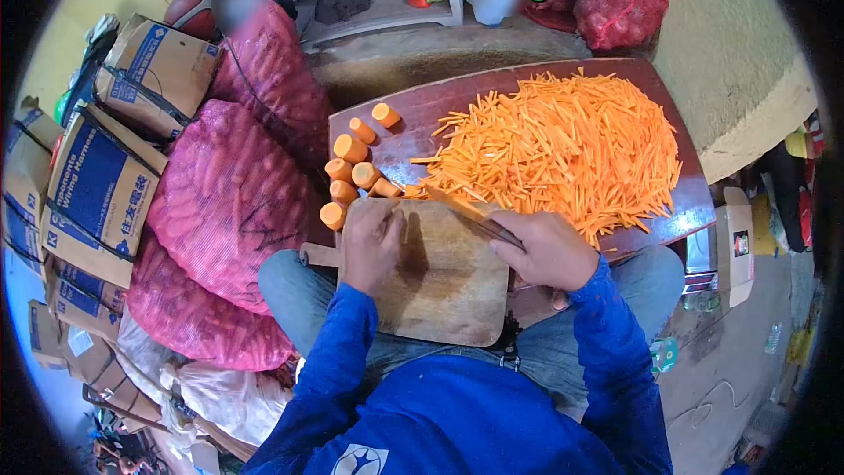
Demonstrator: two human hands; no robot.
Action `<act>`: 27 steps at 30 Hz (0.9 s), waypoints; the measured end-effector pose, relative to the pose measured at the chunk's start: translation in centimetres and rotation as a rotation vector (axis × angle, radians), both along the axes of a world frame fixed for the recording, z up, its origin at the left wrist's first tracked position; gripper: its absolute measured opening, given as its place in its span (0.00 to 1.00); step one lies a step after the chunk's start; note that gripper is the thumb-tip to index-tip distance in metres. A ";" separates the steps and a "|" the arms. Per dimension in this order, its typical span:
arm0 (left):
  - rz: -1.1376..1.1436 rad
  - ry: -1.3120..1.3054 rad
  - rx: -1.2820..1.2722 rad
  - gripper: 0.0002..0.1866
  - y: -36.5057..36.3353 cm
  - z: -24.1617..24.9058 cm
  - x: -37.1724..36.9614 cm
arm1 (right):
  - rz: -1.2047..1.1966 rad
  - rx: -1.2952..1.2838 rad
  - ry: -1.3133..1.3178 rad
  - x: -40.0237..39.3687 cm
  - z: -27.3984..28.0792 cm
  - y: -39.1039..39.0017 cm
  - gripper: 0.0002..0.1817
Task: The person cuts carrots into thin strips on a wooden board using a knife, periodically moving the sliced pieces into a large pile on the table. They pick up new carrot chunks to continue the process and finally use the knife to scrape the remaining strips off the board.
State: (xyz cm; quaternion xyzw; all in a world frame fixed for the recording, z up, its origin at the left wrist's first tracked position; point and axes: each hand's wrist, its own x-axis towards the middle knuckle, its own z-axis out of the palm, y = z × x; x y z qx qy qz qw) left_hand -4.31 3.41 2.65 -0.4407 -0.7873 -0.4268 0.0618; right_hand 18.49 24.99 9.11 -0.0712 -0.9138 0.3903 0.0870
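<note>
Right hand (547, 251) clamped on knife (466, 211) (blade pointing up-left toward carrot sticks (563, 145)), left hand (371, 242) flat on cutting board (448, 286)

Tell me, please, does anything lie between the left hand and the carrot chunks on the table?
Nothing visible does. The left hand rests on the cutting board, and the carrot chunks lie just beyond the board's far left edge, with only bare board and table between. The knife, in the right hand, is off to the side.

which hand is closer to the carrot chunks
Left. The left hand rests on the cutting board just below the carrot chunks; the right hand holds a knife farther right.
</note>
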 end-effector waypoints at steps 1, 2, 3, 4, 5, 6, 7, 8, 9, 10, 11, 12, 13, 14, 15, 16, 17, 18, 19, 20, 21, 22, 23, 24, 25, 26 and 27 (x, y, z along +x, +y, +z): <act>0.005 0.006 -0.010 0.11 0.1 0.3 -0.6 | 0.005 -0.010 0.006 -0.1 -0.2 -0.2 0.15; 0.033 0.082 -0.099 0.11 0.3 0.5 -1.1 | 0.030 0.003 -0.020 -0.1 -0.4 -0.5 0.16; 0.059 0.157 -0.187 0.11 0.5 0.9 -1.6 | 0.053 0.017 -0.048 -0.1 -0.5 -0.6 0.16; 0.053 0.221 -0.243 0.11 0.7 1.2 -1.9 | 0.051 0.011 -0.044 -0.1 -0.4 -0.7 0.16; 0.049 0.224 -0.248 0.11 0.8 1.2 -2.2 | 0.078 0.029 -0.111 -0.2 -0.1 -0.7 0.17; 0.069 0.313 -0.321 0.12 0.8 1.0 -2.7 | 0.102 0.049 -0.180 -0.2 0.1 -0.7 0.17; 0.088 0.403 -0.393 0.13 0.9 0.8 -2.9 | 0.096 0.045 -0.178 -0.2 0.0 -0.7 0.17; 0.081 0.406 -0.397 0.13 0.9 0.6 -3.1 | 0.112 0.064 -0.190 -0.2 -0.2 -0.6 0.17; 0.094 0.418 -0.409 0.14 0.8 0.5 -3.1 | 0.129 0.082 -0.203 -0.2 -0.4 -0.7 0.18; 0.110 0.430 -0.420 0.15 0.8 0.4 -3.1 | 0.126 0.078 -0.201 -0.2 -0.4 -0.7 0.18; 0.107 0.434 -0.422 0.15 0.9 0.3 -3.1 | 0.132 0.082 -0.199 -0.2 -0.3 -0.8 0.18; 0.130 0.423 -0.422 0.15 1.1 0.3 -3.2 | 0.138 0.088 -0.198 -0.1 -0.2 -0.8 0.18; 0.154 0.412 -0.421 0.15 1.4 0.2 -3.2 | 0.136 0.086 -0.197 -0.1 -0.3 -0.8 0.18; 0.152 0.414 -0.421 0.15 1.6 0.0 -3.4 | 0.144 0.101 -0.197 -0.1 -0.5 -0.9 0.18; 0.154 0.417 -0.401 0.12 2.0 -0.3 -3.6 | 0.153 0.116 -0.197 -0.1 -0.6 -0.9 0.18; 0.156 0.420 -0.380 0.10 2.3 -0.6 -3.8 | 0.151 0.116 -0.196 -0.1 -0.5 -0.9 0.18; 0.154 0.422 -0.380 0.10 2.3 -0.8 -4.0 | 0.167 0.123 -0.192 0.0 -0.4 -0.9 0.18; 0.149 0.411 -0.354 0.10 2.4 -0.9 -4.0 | 0.182 0.129 -0.188 0.1 -0.3 -0.9 0.19; 0.143 0.401 -0.327 0.09 2.6 -1.0 -4.0 | 0.179 0.128 -0.187 0.1 -0.6 -0.9 0.19; 0.140 0.401 -0.327 0.09 2.7 -1.1 -4.1 | 0.189 0.131 -0.179 0.1 -1.2 -0.9 0.19; 0.127 0.420 -0.335 0.10 2.9 -1.2 -4.1 | 0.200 0.135 -0.170 0.1 -1.5 -0.9 0.20; 0.114 0.439 -0.342 0.10 3.0 -1.2 -4.2 | 0.198 0.135 -0.169 0.1 -1.5 -0.9 0.20; 0.112 0.439 -0.341 0.10 3.1 -1.3 -4.2 | 0.205 0.135 -0.194 0.1 -1.4 -0.9 0.21; 0.122 0.413 -0.356 0.11 3.4 -0.9 -3.9 | 0.213 0.135 -0.218 0.1 -1.3 -0.9 0.22; 0.133 0.386 -0.371 0.12 3.6 -0.6 -3.6 | 0.212 0.135 -0.218 0.1 -1.4 -0.9 0.22; 0.128 0.332 -0.397 0.13 3.8 -0.2 -3.4 | 0.213 0.140 -0.246 0.0 -1.5 -0.9 0.25; 0.123 0.278 -0.424 0.15 4.1 0.5 -3.2 | 0.215 0.145 -0.273 0.0 -1.8 -0.9 0.27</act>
